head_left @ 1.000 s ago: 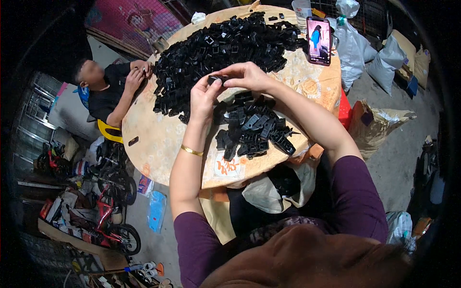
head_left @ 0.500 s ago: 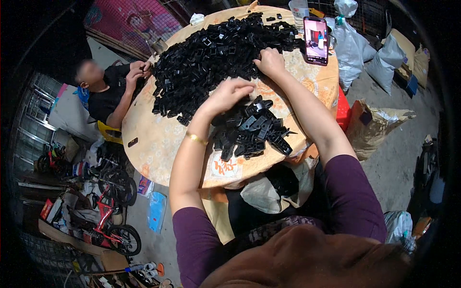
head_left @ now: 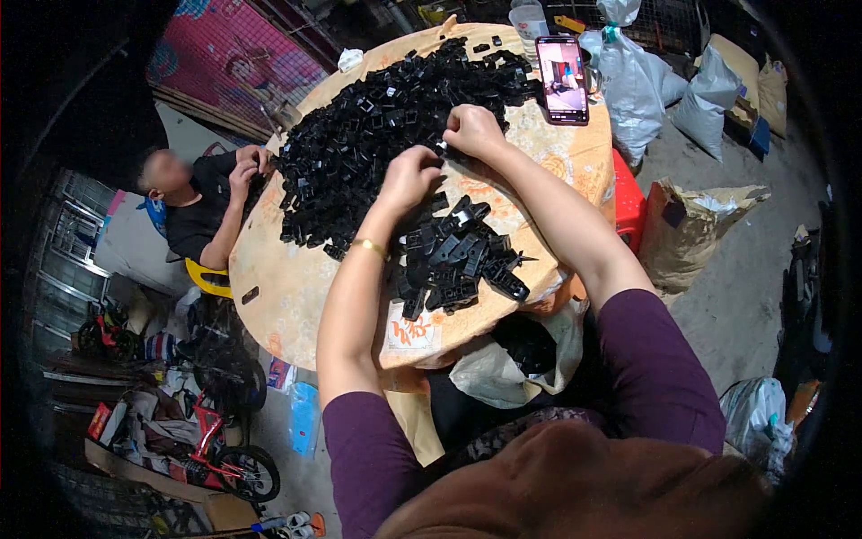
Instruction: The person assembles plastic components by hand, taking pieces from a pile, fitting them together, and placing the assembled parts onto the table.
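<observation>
A large heap of small black plastic parts [head_left: 359,135] covers the far side of the round table. My left hand [head_left: 410,182] is at the heap's near edge, its fingers curled inward. Close by, to its right and a little farther off, my right hand [head_left: 473,133] is closed, fingertips pointing down. A small light spot shows below the right fingertips; whatever either hand holds is hidden or too small to name. Nearer to me, on the tablecloth [head_left: 557,171], lies a smaller pile of larger black plastic pieces [head_left: 462,251].
A phone [head_left: 564,81] with a lit screen stands at the far right, by a clear plastic jug [head_left: 528,22]. Across the left side sits another person [head_left: 202,207], hands at the heap's edge. An open sack [head_left: 516,364] hangs at the near edge. A red stool [head_left: 627,202] stands right.
My right hand has moved left, closer to my left hand. The left hand's fingers, stretched out before, are now curled in. The whole view has shifted slightly.
</observation>
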`<state>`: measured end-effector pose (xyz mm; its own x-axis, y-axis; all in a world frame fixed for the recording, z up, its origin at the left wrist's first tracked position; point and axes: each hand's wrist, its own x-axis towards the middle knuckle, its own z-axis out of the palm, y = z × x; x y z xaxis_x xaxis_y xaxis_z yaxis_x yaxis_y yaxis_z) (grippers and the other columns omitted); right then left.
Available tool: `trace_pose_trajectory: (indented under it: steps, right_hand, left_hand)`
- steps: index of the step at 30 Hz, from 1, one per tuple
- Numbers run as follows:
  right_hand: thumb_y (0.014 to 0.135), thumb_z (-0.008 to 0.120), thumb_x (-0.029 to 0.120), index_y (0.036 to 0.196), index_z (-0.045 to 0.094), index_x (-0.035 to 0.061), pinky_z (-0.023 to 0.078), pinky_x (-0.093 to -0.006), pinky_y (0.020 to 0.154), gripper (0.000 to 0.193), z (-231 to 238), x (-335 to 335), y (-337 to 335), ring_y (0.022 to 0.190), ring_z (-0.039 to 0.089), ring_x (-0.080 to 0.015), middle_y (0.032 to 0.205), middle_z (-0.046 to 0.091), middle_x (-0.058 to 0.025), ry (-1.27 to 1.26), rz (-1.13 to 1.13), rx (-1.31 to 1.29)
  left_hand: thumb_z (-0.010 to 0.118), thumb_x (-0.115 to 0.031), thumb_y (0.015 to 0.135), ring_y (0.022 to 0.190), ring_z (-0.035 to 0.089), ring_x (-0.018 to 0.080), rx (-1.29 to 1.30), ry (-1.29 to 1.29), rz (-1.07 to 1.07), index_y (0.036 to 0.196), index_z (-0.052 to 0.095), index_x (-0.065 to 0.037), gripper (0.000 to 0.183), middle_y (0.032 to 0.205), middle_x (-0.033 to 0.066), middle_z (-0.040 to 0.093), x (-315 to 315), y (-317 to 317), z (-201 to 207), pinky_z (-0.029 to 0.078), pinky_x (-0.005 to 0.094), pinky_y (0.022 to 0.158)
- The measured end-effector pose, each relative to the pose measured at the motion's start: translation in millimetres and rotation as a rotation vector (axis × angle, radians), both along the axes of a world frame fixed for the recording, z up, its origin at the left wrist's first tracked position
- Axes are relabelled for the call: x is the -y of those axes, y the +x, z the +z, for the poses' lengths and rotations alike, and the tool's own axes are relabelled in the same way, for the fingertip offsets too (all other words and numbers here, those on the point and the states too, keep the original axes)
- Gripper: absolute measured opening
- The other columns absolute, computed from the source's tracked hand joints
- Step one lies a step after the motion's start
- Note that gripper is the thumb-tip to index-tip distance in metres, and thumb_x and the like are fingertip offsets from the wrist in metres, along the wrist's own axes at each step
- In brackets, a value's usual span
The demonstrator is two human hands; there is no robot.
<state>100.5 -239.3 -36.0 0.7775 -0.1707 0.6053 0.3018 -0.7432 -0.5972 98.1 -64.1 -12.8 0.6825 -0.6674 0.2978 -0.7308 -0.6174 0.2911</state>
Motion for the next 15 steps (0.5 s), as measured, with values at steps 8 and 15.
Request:
trace_pose_trajectory:
  steps: [8, 15]
  right_hand:
    - [0.063, 0.066, 0.014, 0.077, 0.059, 0.0006, 0.048, -0.0274, 0.061, 0.021, 9, -56, -32, 0.065, 0.060, -0.0158, 0.071, 0.061, -0.0097, 0.270, 0.651, 0.004]
    - [0.068, 0.065, 0.008, 0.082, 0.057, -0.0008, 0.049, -0.0237, 0.062, 0.018, 10, -68, -39, 0.068, 0.058, -0.0112, 0.075, 0.060, -0.0062, 0.323, 0.747, -0.093]
  left_hand:
    - [0.046, -0.015, 0.088, 0.080, 0.059, 0.0186, -1.044, -1.115, 0.170, 0.102, 0.050, 0.001, 0.022, 0.093, 0.0091, 0.057, -56, -26, -1, 0.053, 0.0301, 0.072]
    - [0.049, -0.009, 0.086, 0.082, 0.057, 0.0137, -0.962, -1.118, 0.163, 0.100, 0.052, 0.000, 0.017, 0.094, 0.0063, 0.056, -64, -39, -4, 0.052, 0.0301, 0.073]
